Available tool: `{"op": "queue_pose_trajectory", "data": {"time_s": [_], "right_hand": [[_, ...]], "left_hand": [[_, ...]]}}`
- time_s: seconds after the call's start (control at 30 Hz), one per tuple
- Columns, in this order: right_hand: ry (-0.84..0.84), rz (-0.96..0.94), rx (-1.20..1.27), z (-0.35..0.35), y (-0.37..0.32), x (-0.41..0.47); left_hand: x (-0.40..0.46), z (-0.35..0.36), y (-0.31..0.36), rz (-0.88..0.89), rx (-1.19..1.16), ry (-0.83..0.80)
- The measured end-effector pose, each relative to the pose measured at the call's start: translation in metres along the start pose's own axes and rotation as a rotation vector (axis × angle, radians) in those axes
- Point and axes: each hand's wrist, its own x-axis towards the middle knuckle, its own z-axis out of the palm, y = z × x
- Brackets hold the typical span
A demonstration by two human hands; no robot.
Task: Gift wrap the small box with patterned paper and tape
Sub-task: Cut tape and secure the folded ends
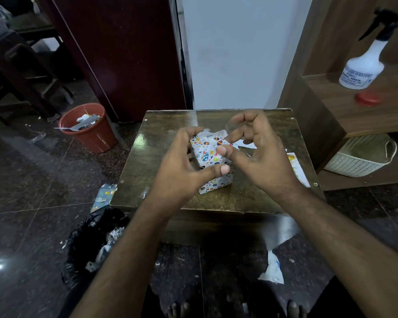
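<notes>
- Left hand [179,166] curled round the left side of the small box [210,157], thumb laid across its near face, fingers wrapped over the far top edge: a firm grip on the wrapped box.
- Right hand [260,154] on the right of the box, thumb tip pressing the top near edge of the patterned paper [206,148]; index and middle fingers bent above the box top, a faint clear strip, seemingly tape, stretched between them, too blurred to be sure.
- Box sitting on the counter [161,161], near its middle, wrapped in white paper printed with coloured eggs and hearts; a loose flap standing up at the far top edge.
- White paper scraps [246,144] lying on the counter just behind the right hand; a card with a yellow mark [295,164] at the right counter edge, partly hidden by the wrist.
- Left of the counter, on the dark floor: a strip of blue patterned paper [104,196], a black bag [90,244] holding paper offcuts, and farther back a terracotta bin [87,127] with scraps inside.
- In front of the counter, a crumpled white scrap [272,267] on the floor, toes visible at the bottom edge.
- To the right, a wooden shelf [345,111] carrying a white spray bottle [365,65] and a red lid [368,98]; a cream woven basket [359,157] on the shelf below.
</notes>
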Motion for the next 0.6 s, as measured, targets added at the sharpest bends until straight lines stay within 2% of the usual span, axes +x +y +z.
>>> {"op": "queue_pose_trajectory", "data": {"time_s": [0.27, 0.47, 0.6], "right_hand": [[-0.013, -0.01, 0.004, -0.0037, -0.0014, -0.0005], [-0.035, -0.021, 0.022, 0.0002, -0.0024, -0.0034], [-0.036, 0.018, 0.061, 0.0015, -0.0017, -0.0015]], "left_hand": [[0.0033, -0.0015, 0.0041, -0.058, -0.059, -0.008], [0.0048, 0.0024, 0.0051, -0.105, -0.081, 0.068], [0.0059, 0.002, 0.0071, -0.128, -0.145, 0.063]]}}
